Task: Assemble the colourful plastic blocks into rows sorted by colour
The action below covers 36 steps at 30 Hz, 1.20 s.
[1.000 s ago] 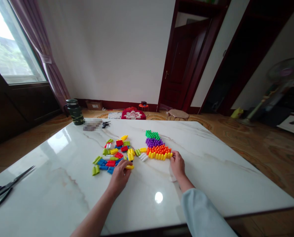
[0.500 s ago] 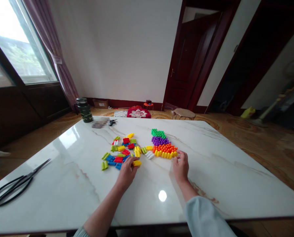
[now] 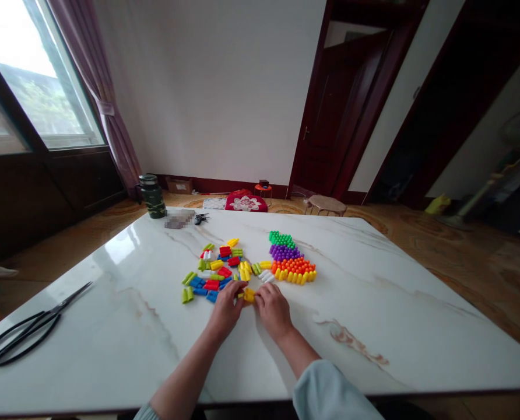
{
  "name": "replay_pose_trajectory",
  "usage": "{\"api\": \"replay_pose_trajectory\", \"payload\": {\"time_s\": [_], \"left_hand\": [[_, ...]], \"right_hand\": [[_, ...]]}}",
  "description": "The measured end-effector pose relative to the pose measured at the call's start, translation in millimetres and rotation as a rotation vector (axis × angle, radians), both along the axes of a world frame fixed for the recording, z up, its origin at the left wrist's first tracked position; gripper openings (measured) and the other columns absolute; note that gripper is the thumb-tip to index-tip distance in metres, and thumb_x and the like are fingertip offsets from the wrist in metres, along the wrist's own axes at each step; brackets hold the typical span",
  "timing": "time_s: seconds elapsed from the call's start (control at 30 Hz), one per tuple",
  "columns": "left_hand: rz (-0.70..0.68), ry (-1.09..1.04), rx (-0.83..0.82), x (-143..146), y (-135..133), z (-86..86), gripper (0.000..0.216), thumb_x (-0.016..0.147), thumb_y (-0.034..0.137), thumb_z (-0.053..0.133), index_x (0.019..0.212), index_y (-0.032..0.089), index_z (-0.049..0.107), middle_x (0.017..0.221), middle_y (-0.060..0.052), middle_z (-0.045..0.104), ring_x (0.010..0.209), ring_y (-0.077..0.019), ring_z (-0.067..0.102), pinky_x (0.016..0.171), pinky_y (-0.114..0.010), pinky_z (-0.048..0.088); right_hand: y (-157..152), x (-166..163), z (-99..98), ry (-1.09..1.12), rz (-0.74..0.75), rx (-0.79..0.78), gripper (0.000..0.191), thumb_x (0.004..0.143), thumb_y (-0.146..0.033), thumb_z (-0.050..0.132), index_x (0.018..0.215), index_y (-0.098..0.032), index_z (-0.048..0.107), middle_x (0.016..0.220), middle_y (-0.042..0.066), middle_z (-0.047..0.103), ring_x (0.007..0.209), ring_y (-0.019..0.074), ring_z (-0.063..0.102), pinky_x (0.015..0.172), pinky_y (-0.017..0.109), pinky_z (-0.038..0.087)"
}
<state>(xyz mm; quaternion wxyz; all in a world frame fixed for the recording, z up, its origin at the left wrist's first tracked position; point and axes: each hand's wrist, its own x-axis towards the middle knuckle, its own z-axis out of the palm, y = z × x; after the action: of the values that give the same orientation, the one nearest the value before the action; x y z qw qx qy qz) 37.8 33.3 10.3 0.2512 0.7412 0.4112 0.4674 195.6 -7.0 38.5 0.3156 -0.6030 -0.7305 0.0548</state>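
My left hand [image 3: 225,308] is closed by its fingertips on a yellow bullet-shaped plastic block [image 3: 249,296]. From the other side, the fingers of my right hand [image 3: 274,308] pinch the same block. Loose blocks in red, blue, white, yellow and lime lie beyond and left of my left hand, among them a red block [image 3: 211,285] and a lime block [image 3: 187,296]. Past my right hand stand ordered rows: yellow blocks [image 3: 295,276] in front, then orange [image 3: 292,266], purple [image 3: 285,252] and green [image 3: 281,239]. White blocks [image 3: 266,276] lie just beyond my right fingers.
Large black-handled scissors [image 3: 35,328] lie at the left of the white marble-patterned table [image 3: 400,303]. At the far left corner are a dark green flask [image 3: 152,197], a blurred-out item [image 3: 179,219] and keys [image 3: 201,219]. A round stool [image 3: 325,204] stands past the far edge.
My right hand has moved left from the yellow row to the yellow block at my left hand, and now both hands are on it. The left hand has barely moved.
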Motion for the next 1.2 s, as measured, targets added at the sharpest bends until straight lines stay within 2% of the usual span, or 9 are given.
{"api": "replay_pose_trajectory", "payload": {"time_s": [0.07,0.17,0.3,0.47,0.6,0.77,0.97,1.1,1.2], "left_hand": [[-0.025,0.021,-0.002,0.4,0.0,2.2,0.026,0.075,0.008,0.052,0.094,0.020,0.066,0.095,-0.006,0.067,0.083,-0.0178,0.065,0.076,-0.030,0.054],[-0.076,0.062,0.013,0.3,-0.2,4.8,0.020,0.076,0.008,0.053,0.082,0.020,0.068,0.094,-0.006,0.070,0.090,-0.0197,0.065,0.082,-0.032,0.052],[-0.094,0.088,0.034,-0.5,-0.5,4.9,0.025,0.074,0.004,0.052,0.082,0.020,0.069,0.093,-0.005,0.071,0.091,-0.0195,0.064,0.084,-0.032,0.051],[-0.112,0.091,0.066,-0.4,0.5,2.0,0.024,0.076,0.004,0.053,0.082,0.020,0.069,0.090,-0.004,0.071,0.092,-0.0184,0.064,0.086,-0.031,0.050],[-0.072,0.097,0.049,-0.3,1.0,0.8,0.020,0.078,0.007,0.056,0.086,0.020,0.068,0.091,-0.004,0.071,0.089,-0.0184,0.065,0.084,-0.030,0.051],[-0.085,0.105,0.033,-0.7,0.4,1.3,0.016,0.080,0.010,0.056,0.085,0.020,0.067,0.093,-0.005,0.071,0.091,-0.0187,0.065,0.084,-0.031,0.051],[-0.104,0.104,0.021,-1.0,2.2,-0.2,0.015,0.081,0.009,0.055,0.083,0.020,0.066,0.094,-0.005,0.071,0.093,-0.0184,0.064,0.085,-0.031,0.051],[-0.105,0.096,0.021,0.0,1.6,1.1,0.015,0.081,0.009,0.055,0.083,0.020,0.066,0.094,-0.005,0.071,0.092,-0.0186,0.065,0.085,-0.031,0.051],[-0.101,0.095,0.023,0.4,0.3,3.2,0.015,0.081,0.009,0.056,0.082,0.020,0.067,0.093,-0.005,0.071,0.091,-0.0187,0.065,0.084,-0.031,0.052]], "right_hand": [[-3.3,7.3,-1.8,-0.001,0.023,0.020,0.010,0.085,-0.013,0.057,0.089,-0.022,0.061,0.103,0.005,0.063,0.101,0.0201,0.058,0.089,0.032,0.048],[-4.7,8.5,-4.9,0.051,0.050,0.029,0.020,0.079,-0.009,0.060,0.095,-0.021,0.058,0.104,0.004,0.064,0.101,0.0193,0.058,0.089,0.031,0.048],[-1.6,-3.0,-6.9,0.100,0.010,-0.016,0.026,0.078,-0.006,0.057,0.100,-0.020,0.057,0.095,0.004,0.066,0.092,0.0188,0.062,0.081,0.029,0.049],[-1.4,-8.7,-5.1,0.180,0.098,0.007,0.028,0.084,-0.010,0.052,0.109,-0.021,0.059,0.104,0.006,0.069,0.099,0.0197,0.063,0.087,0.031,0.048],[-6.3,3.3,0.0,0.302,-0.020,0.033,0.019,0.086,-0.017,0.053,0.102,-0.021,0.063,0.098,0.005,0.069,0.093,0.0198,0.063,0.083,0.031,0.049],[-8.5,29.9,6.7,0.364,-0.119,0.104,0.009,0.078,-0.023,0.064,0.084,-0.021,0.071,0.092,0.006,0.068,0.094,0.0227,0.060,0.087,0.036,0.047],[-4.4,64.6,-0.2,0.635,-0.198,-0.044,0.019,0.077,-0.030,0.064,0.091,-0.018,0.071,0.089,0.005,0.072,0.077,0.0199,0.064,0.072,0.032,0.050],[-9.3,83.8,4.6,0.240,-0.123,0.010,0.011,0.071,-0.016,0.068,0.078,-0.021,0.074,0.089,0.005,0.070,0.088,0.0219,0.061,0.084,0.034,0.048],[-14.9,92.3,16.1,-0.080,-0.112,0.018,0.017,0.067,-0.011,0.071,0.074,-0.025,0.076,0.087,0.006,0.068,0.090,0.0232,0.058,0.081,0.034,0.047]]}}
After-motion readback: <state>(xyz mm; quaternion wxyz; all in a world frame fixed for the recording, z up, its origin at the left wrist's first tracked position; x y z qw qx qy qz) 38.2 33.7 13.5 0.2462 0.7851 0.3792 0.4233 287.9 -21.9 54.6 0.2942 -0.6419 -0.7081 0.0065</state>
